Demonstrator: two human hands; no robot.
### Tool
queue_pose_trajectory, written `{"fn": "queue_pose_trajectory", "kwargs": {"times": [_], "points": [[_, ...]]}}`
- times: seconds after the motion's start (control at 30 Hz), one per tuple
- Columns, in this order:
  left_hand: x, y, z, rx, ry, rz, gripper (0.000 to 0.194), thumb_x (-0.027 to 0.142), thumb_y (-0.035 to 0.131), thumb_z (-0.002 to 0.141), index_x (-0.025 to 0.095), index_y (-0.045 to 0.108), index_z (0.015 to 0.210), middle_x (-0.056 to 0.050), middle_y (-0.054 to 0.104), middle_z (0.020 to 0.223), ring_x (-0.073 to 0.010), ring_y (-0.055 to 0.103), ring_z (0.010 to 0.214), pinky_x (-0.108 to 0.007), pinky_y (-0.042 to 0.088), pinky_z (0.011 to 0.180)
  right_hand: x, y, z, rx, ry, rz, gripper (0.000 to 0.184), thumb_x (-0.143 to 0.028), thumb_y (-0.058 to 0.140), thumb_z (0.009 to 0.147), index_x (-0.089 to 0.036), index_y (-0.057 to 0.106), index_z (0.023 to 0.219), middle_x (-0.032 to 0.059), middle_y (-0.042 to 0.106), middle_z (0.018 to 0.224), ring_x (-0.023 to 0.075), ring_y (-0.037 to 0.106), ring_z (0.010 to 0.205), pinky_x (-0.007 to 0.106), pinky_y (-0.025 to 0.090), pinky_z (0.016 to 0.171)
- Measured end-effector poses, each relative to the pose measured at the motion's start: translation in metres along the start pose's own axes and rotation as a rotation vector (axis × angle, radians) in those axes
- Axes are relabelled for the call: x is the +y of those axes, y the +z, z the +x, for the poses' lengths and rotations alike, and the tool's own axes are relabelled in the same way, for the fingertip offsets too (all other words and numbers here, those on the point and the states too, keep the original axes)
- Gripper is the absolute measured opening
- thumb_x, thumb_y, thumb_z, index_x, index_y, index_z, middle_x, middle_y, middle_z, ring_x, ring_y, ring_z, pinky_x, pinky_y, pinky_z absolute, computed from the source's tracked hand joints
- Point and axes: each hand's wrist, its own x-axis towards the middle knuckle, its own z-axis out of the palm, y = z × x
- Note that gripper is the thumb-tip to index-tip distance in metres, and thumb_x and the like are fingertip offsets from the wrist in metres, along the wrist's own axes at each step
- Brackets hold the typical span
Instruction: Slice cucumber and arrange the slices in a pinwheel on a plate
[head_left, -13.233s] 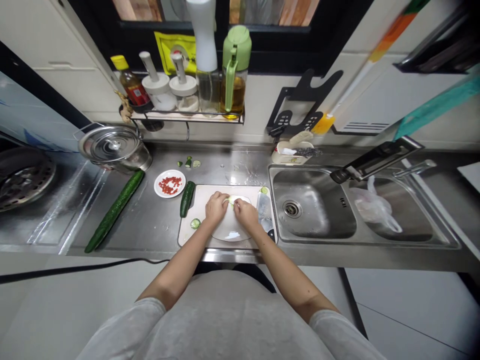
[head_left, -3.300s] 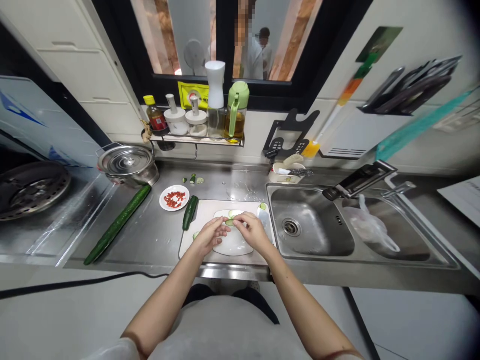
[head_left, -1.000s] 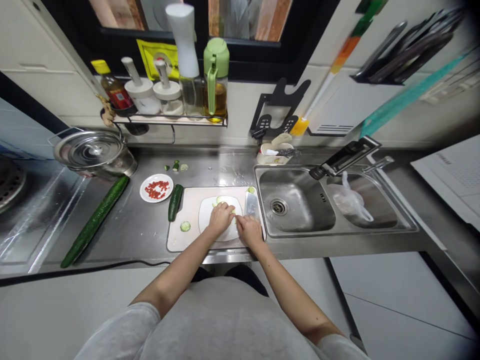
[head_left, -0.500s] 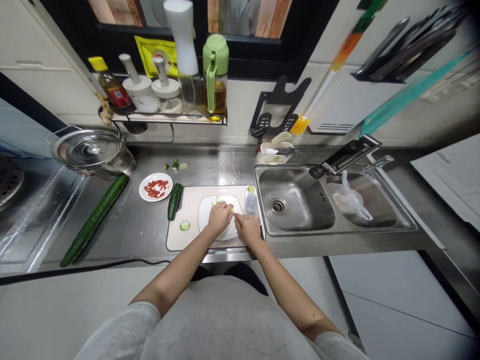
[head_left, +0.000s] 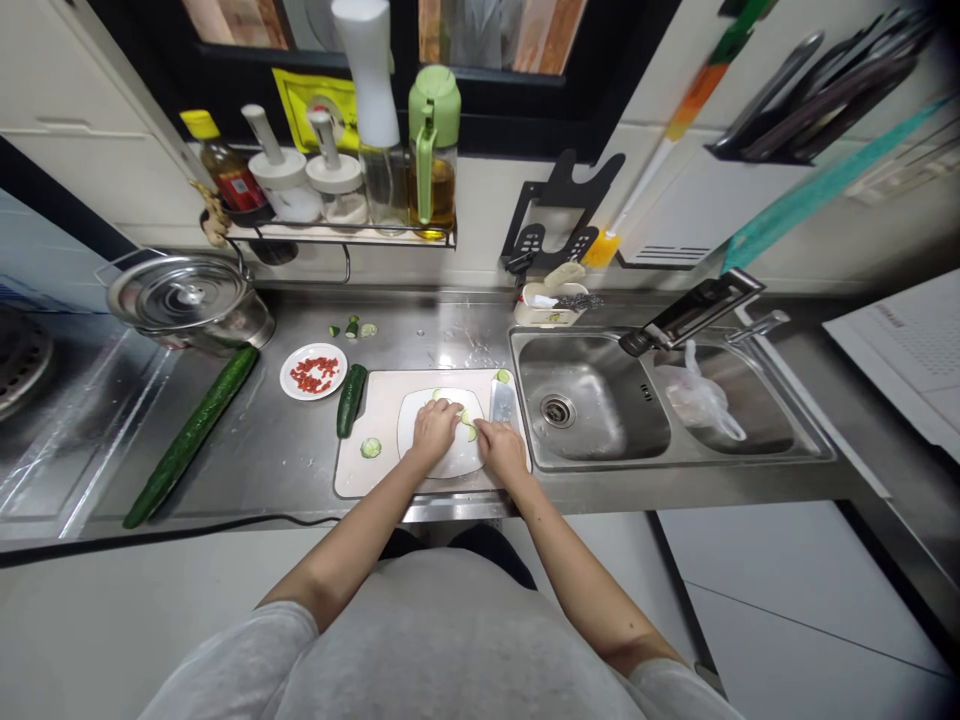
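Left hand (head_left: 437, 431): over cucumber slices (head_left: 472, 433), apparently steadying them; grip hidden, cannot tell.
Right hand (head_left: 502, 450): beside them; grip's closure unclear.
White plate (head_left: 452, 465): on cutting board (head_left: 383, 396), likely for support.

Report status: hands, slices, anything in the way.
Left hand over plate, by slices. Right hand at plate's right edge; both grips unclear. Nearby: knife on board, partly hidden by right hand.

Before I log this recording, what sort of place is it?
Most likely a kitchen: a double-bowl stainless-steel sink, a lidded silver metal pot, and pale green cucumber slices on a squarish white plate.
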Motion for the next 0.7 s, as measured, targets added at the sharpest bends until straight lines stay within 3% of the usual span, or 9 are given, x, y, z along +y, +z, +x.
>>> {"fn": "queue_pose_trajectory", "kwargs": {"times": [0.2,0.37,0.5,0.7], "points": [[-0.016,-0.023,-0.013,0.253,-0.089,-0.154,0.025,0.029,0.048,0.09,0.021,0.068,0.103,-0.007,0.064,0.091,-0.0219,0.056,0.091,-0.033,0.041,0.085,0.001,-0.01,0.01,-0.117,-0.117,-0.121,0.035,-0.022,0.041,0.093,-0.027,0.065,0.118,0.009,0.065,0.093,0.0202,0.053,0.089,0.03,0.033,0.079],[-0.056,-0.055,-0.044,0.408,-0.202,-0.209,0.028,0.034,0.049,0.088,0.019,0.068,0.101,-0.005,0.064,0.083,-0.0193,0.058,0.08,-0.03,0.044,0.078,0.0,-0.006,0.011,-0.112,-0.112,-0.12,0.033,-0.021,0.044,0.092,-0.025,0.067,0.114,0.0096,0.066,0.092,0.0208,0.054,0.089,0.03,0.034,0.078],[-0.091,-0.068,-0.08,0.404,-0.298,-0.139,0.031,0.037,0.049,0.087,0.019,0.068,0.104,-0.004,0.062,0.078,-0.0185,0.058,0.075,-0.03,0.043,0.073,0.004,0.0,0.007,0.023,-0.091,0.017,0.033,-0.021,0.043,0.091,-0.022,0.066,0.115,0.0082,0.069,0.092,0.0208,0.058,0.089,0.03,0.038,0.081],[-0.112,-0.057,-0.116,0.282,-0.435,-0.027,0.031,0.037,0.051,0.085,0.019,0.067,0.104,-0.006,0.064,0.085,-0.0194,0.059,0.073,-0.031,0.043,0.073,0.013,0.006,-0.002,0.305,0.035,0.313,0.033,-0.027,0.041,0.091,-0.019,0.068,0.108,0.0078,0.071,0.104,0.021,0.062,0.095,0.031,0.043,0.087]]}}
